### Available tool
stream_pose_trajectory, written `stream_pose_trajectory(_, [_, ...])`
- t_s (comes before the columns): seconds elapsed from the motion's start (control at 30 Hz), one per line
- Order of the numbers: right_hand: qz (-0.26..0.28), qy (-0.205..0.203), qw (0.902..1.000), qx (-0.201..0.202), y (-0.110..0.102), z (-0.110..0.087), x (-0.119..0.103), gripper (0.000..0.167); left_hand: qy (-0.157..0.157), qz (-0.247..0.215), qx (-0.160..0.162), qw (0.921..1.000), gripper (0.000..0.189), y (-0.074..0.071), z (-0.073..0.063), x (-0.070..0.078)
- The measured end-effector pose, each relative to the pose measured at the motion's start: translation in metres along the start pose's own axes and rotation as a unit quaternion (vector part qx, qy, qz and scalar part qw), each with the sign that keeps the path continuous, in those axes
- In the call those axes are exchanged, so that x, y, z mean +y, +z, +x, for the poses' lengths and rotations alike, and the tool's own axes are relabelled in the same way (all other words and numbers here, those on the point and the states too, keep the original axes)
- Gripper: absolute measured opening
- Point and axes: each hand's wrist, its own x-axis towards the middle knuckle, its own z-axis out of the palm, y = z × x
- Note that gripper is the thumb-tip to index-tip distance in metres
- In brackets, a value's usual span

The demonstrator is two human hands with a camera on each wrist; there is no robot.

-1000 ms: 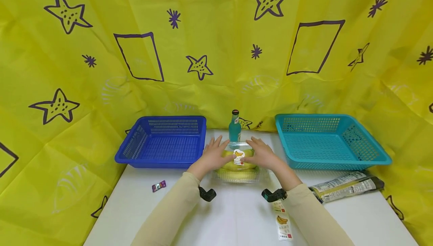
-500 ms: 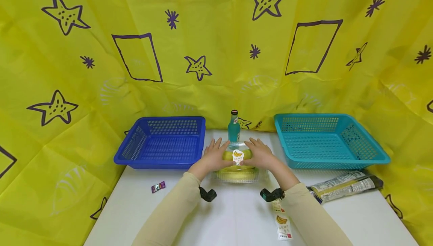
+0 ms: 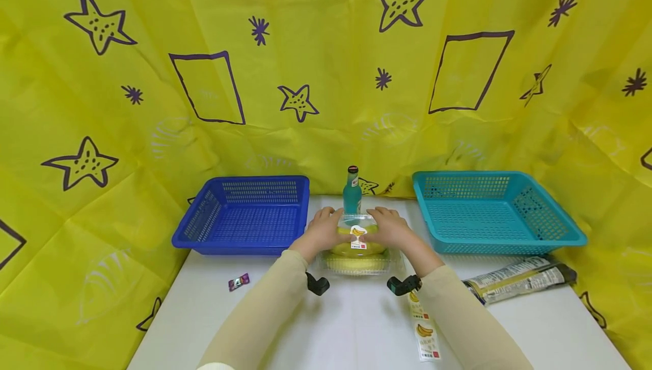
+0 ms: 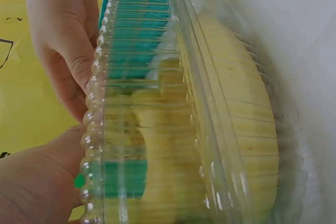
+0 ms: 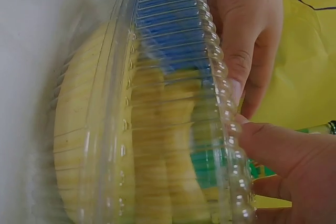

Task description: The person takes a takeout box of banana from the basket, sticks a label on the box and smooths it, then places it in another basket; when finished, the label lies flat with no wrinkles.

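Observation:
A clear plastic clamshell box (image 3: 379, 271) of yellow bananas (image 4: 239, 103) stands on the white table. A label with a banana picture (image 3: 359, 237) is on its lid. My left hand (image 3: 322, 231) grips the lid's left side and my right hand (image 3: 391, 229) its right side, fingers curled over toward the far edge and thumbs pointing at each other near the label. In the right wrist view the thumbs lie along the beaded lid surface, close together. Behind the box a small bottle of turquoise liquid (image 3: 352, 193) stands upright.
A blue basket (image 3: 239, 246) stands at the back left, a teal basket (image 3: 509, 246) at the back right. A small purple wrapped candy (image 3: 239, 282) lies on the left. On the right are a banana label strip (image 3: 427, 339) and a flat silver-and-black packet (image 3: 524, 282).
My fingers have bent from nearly straight to curled over the box's far edge. Both wrists have come slightly inward. The box stays in place.

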Motion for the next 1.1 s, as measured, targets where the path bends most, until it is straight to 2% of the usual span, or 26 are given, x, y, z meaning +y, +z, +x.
stream_pose_trajectory(0.27, [-0.010,0.015,0.9998,-0.012,-0.001,0.011,0.000,0.080,-0.019,0.005,0.002,0.9998,0.082,-0.001,0.004,0.005])
stream_pose_trajectory(0.77, [-0.012,0.023,0.9996,-0.009,0.000,0.020,0.002,0.055,-0.043,0.008,0.030,0.9986,0.069,0.004,0.010,0.011])
stream_pose_trajectory(1.1, [-0.002,0.032,0.9995,-0.002,0.000,0.021,0.003,0.052,-0.052,0.015,0.038,0.9978,0.066,0.005,0.012,0.012])
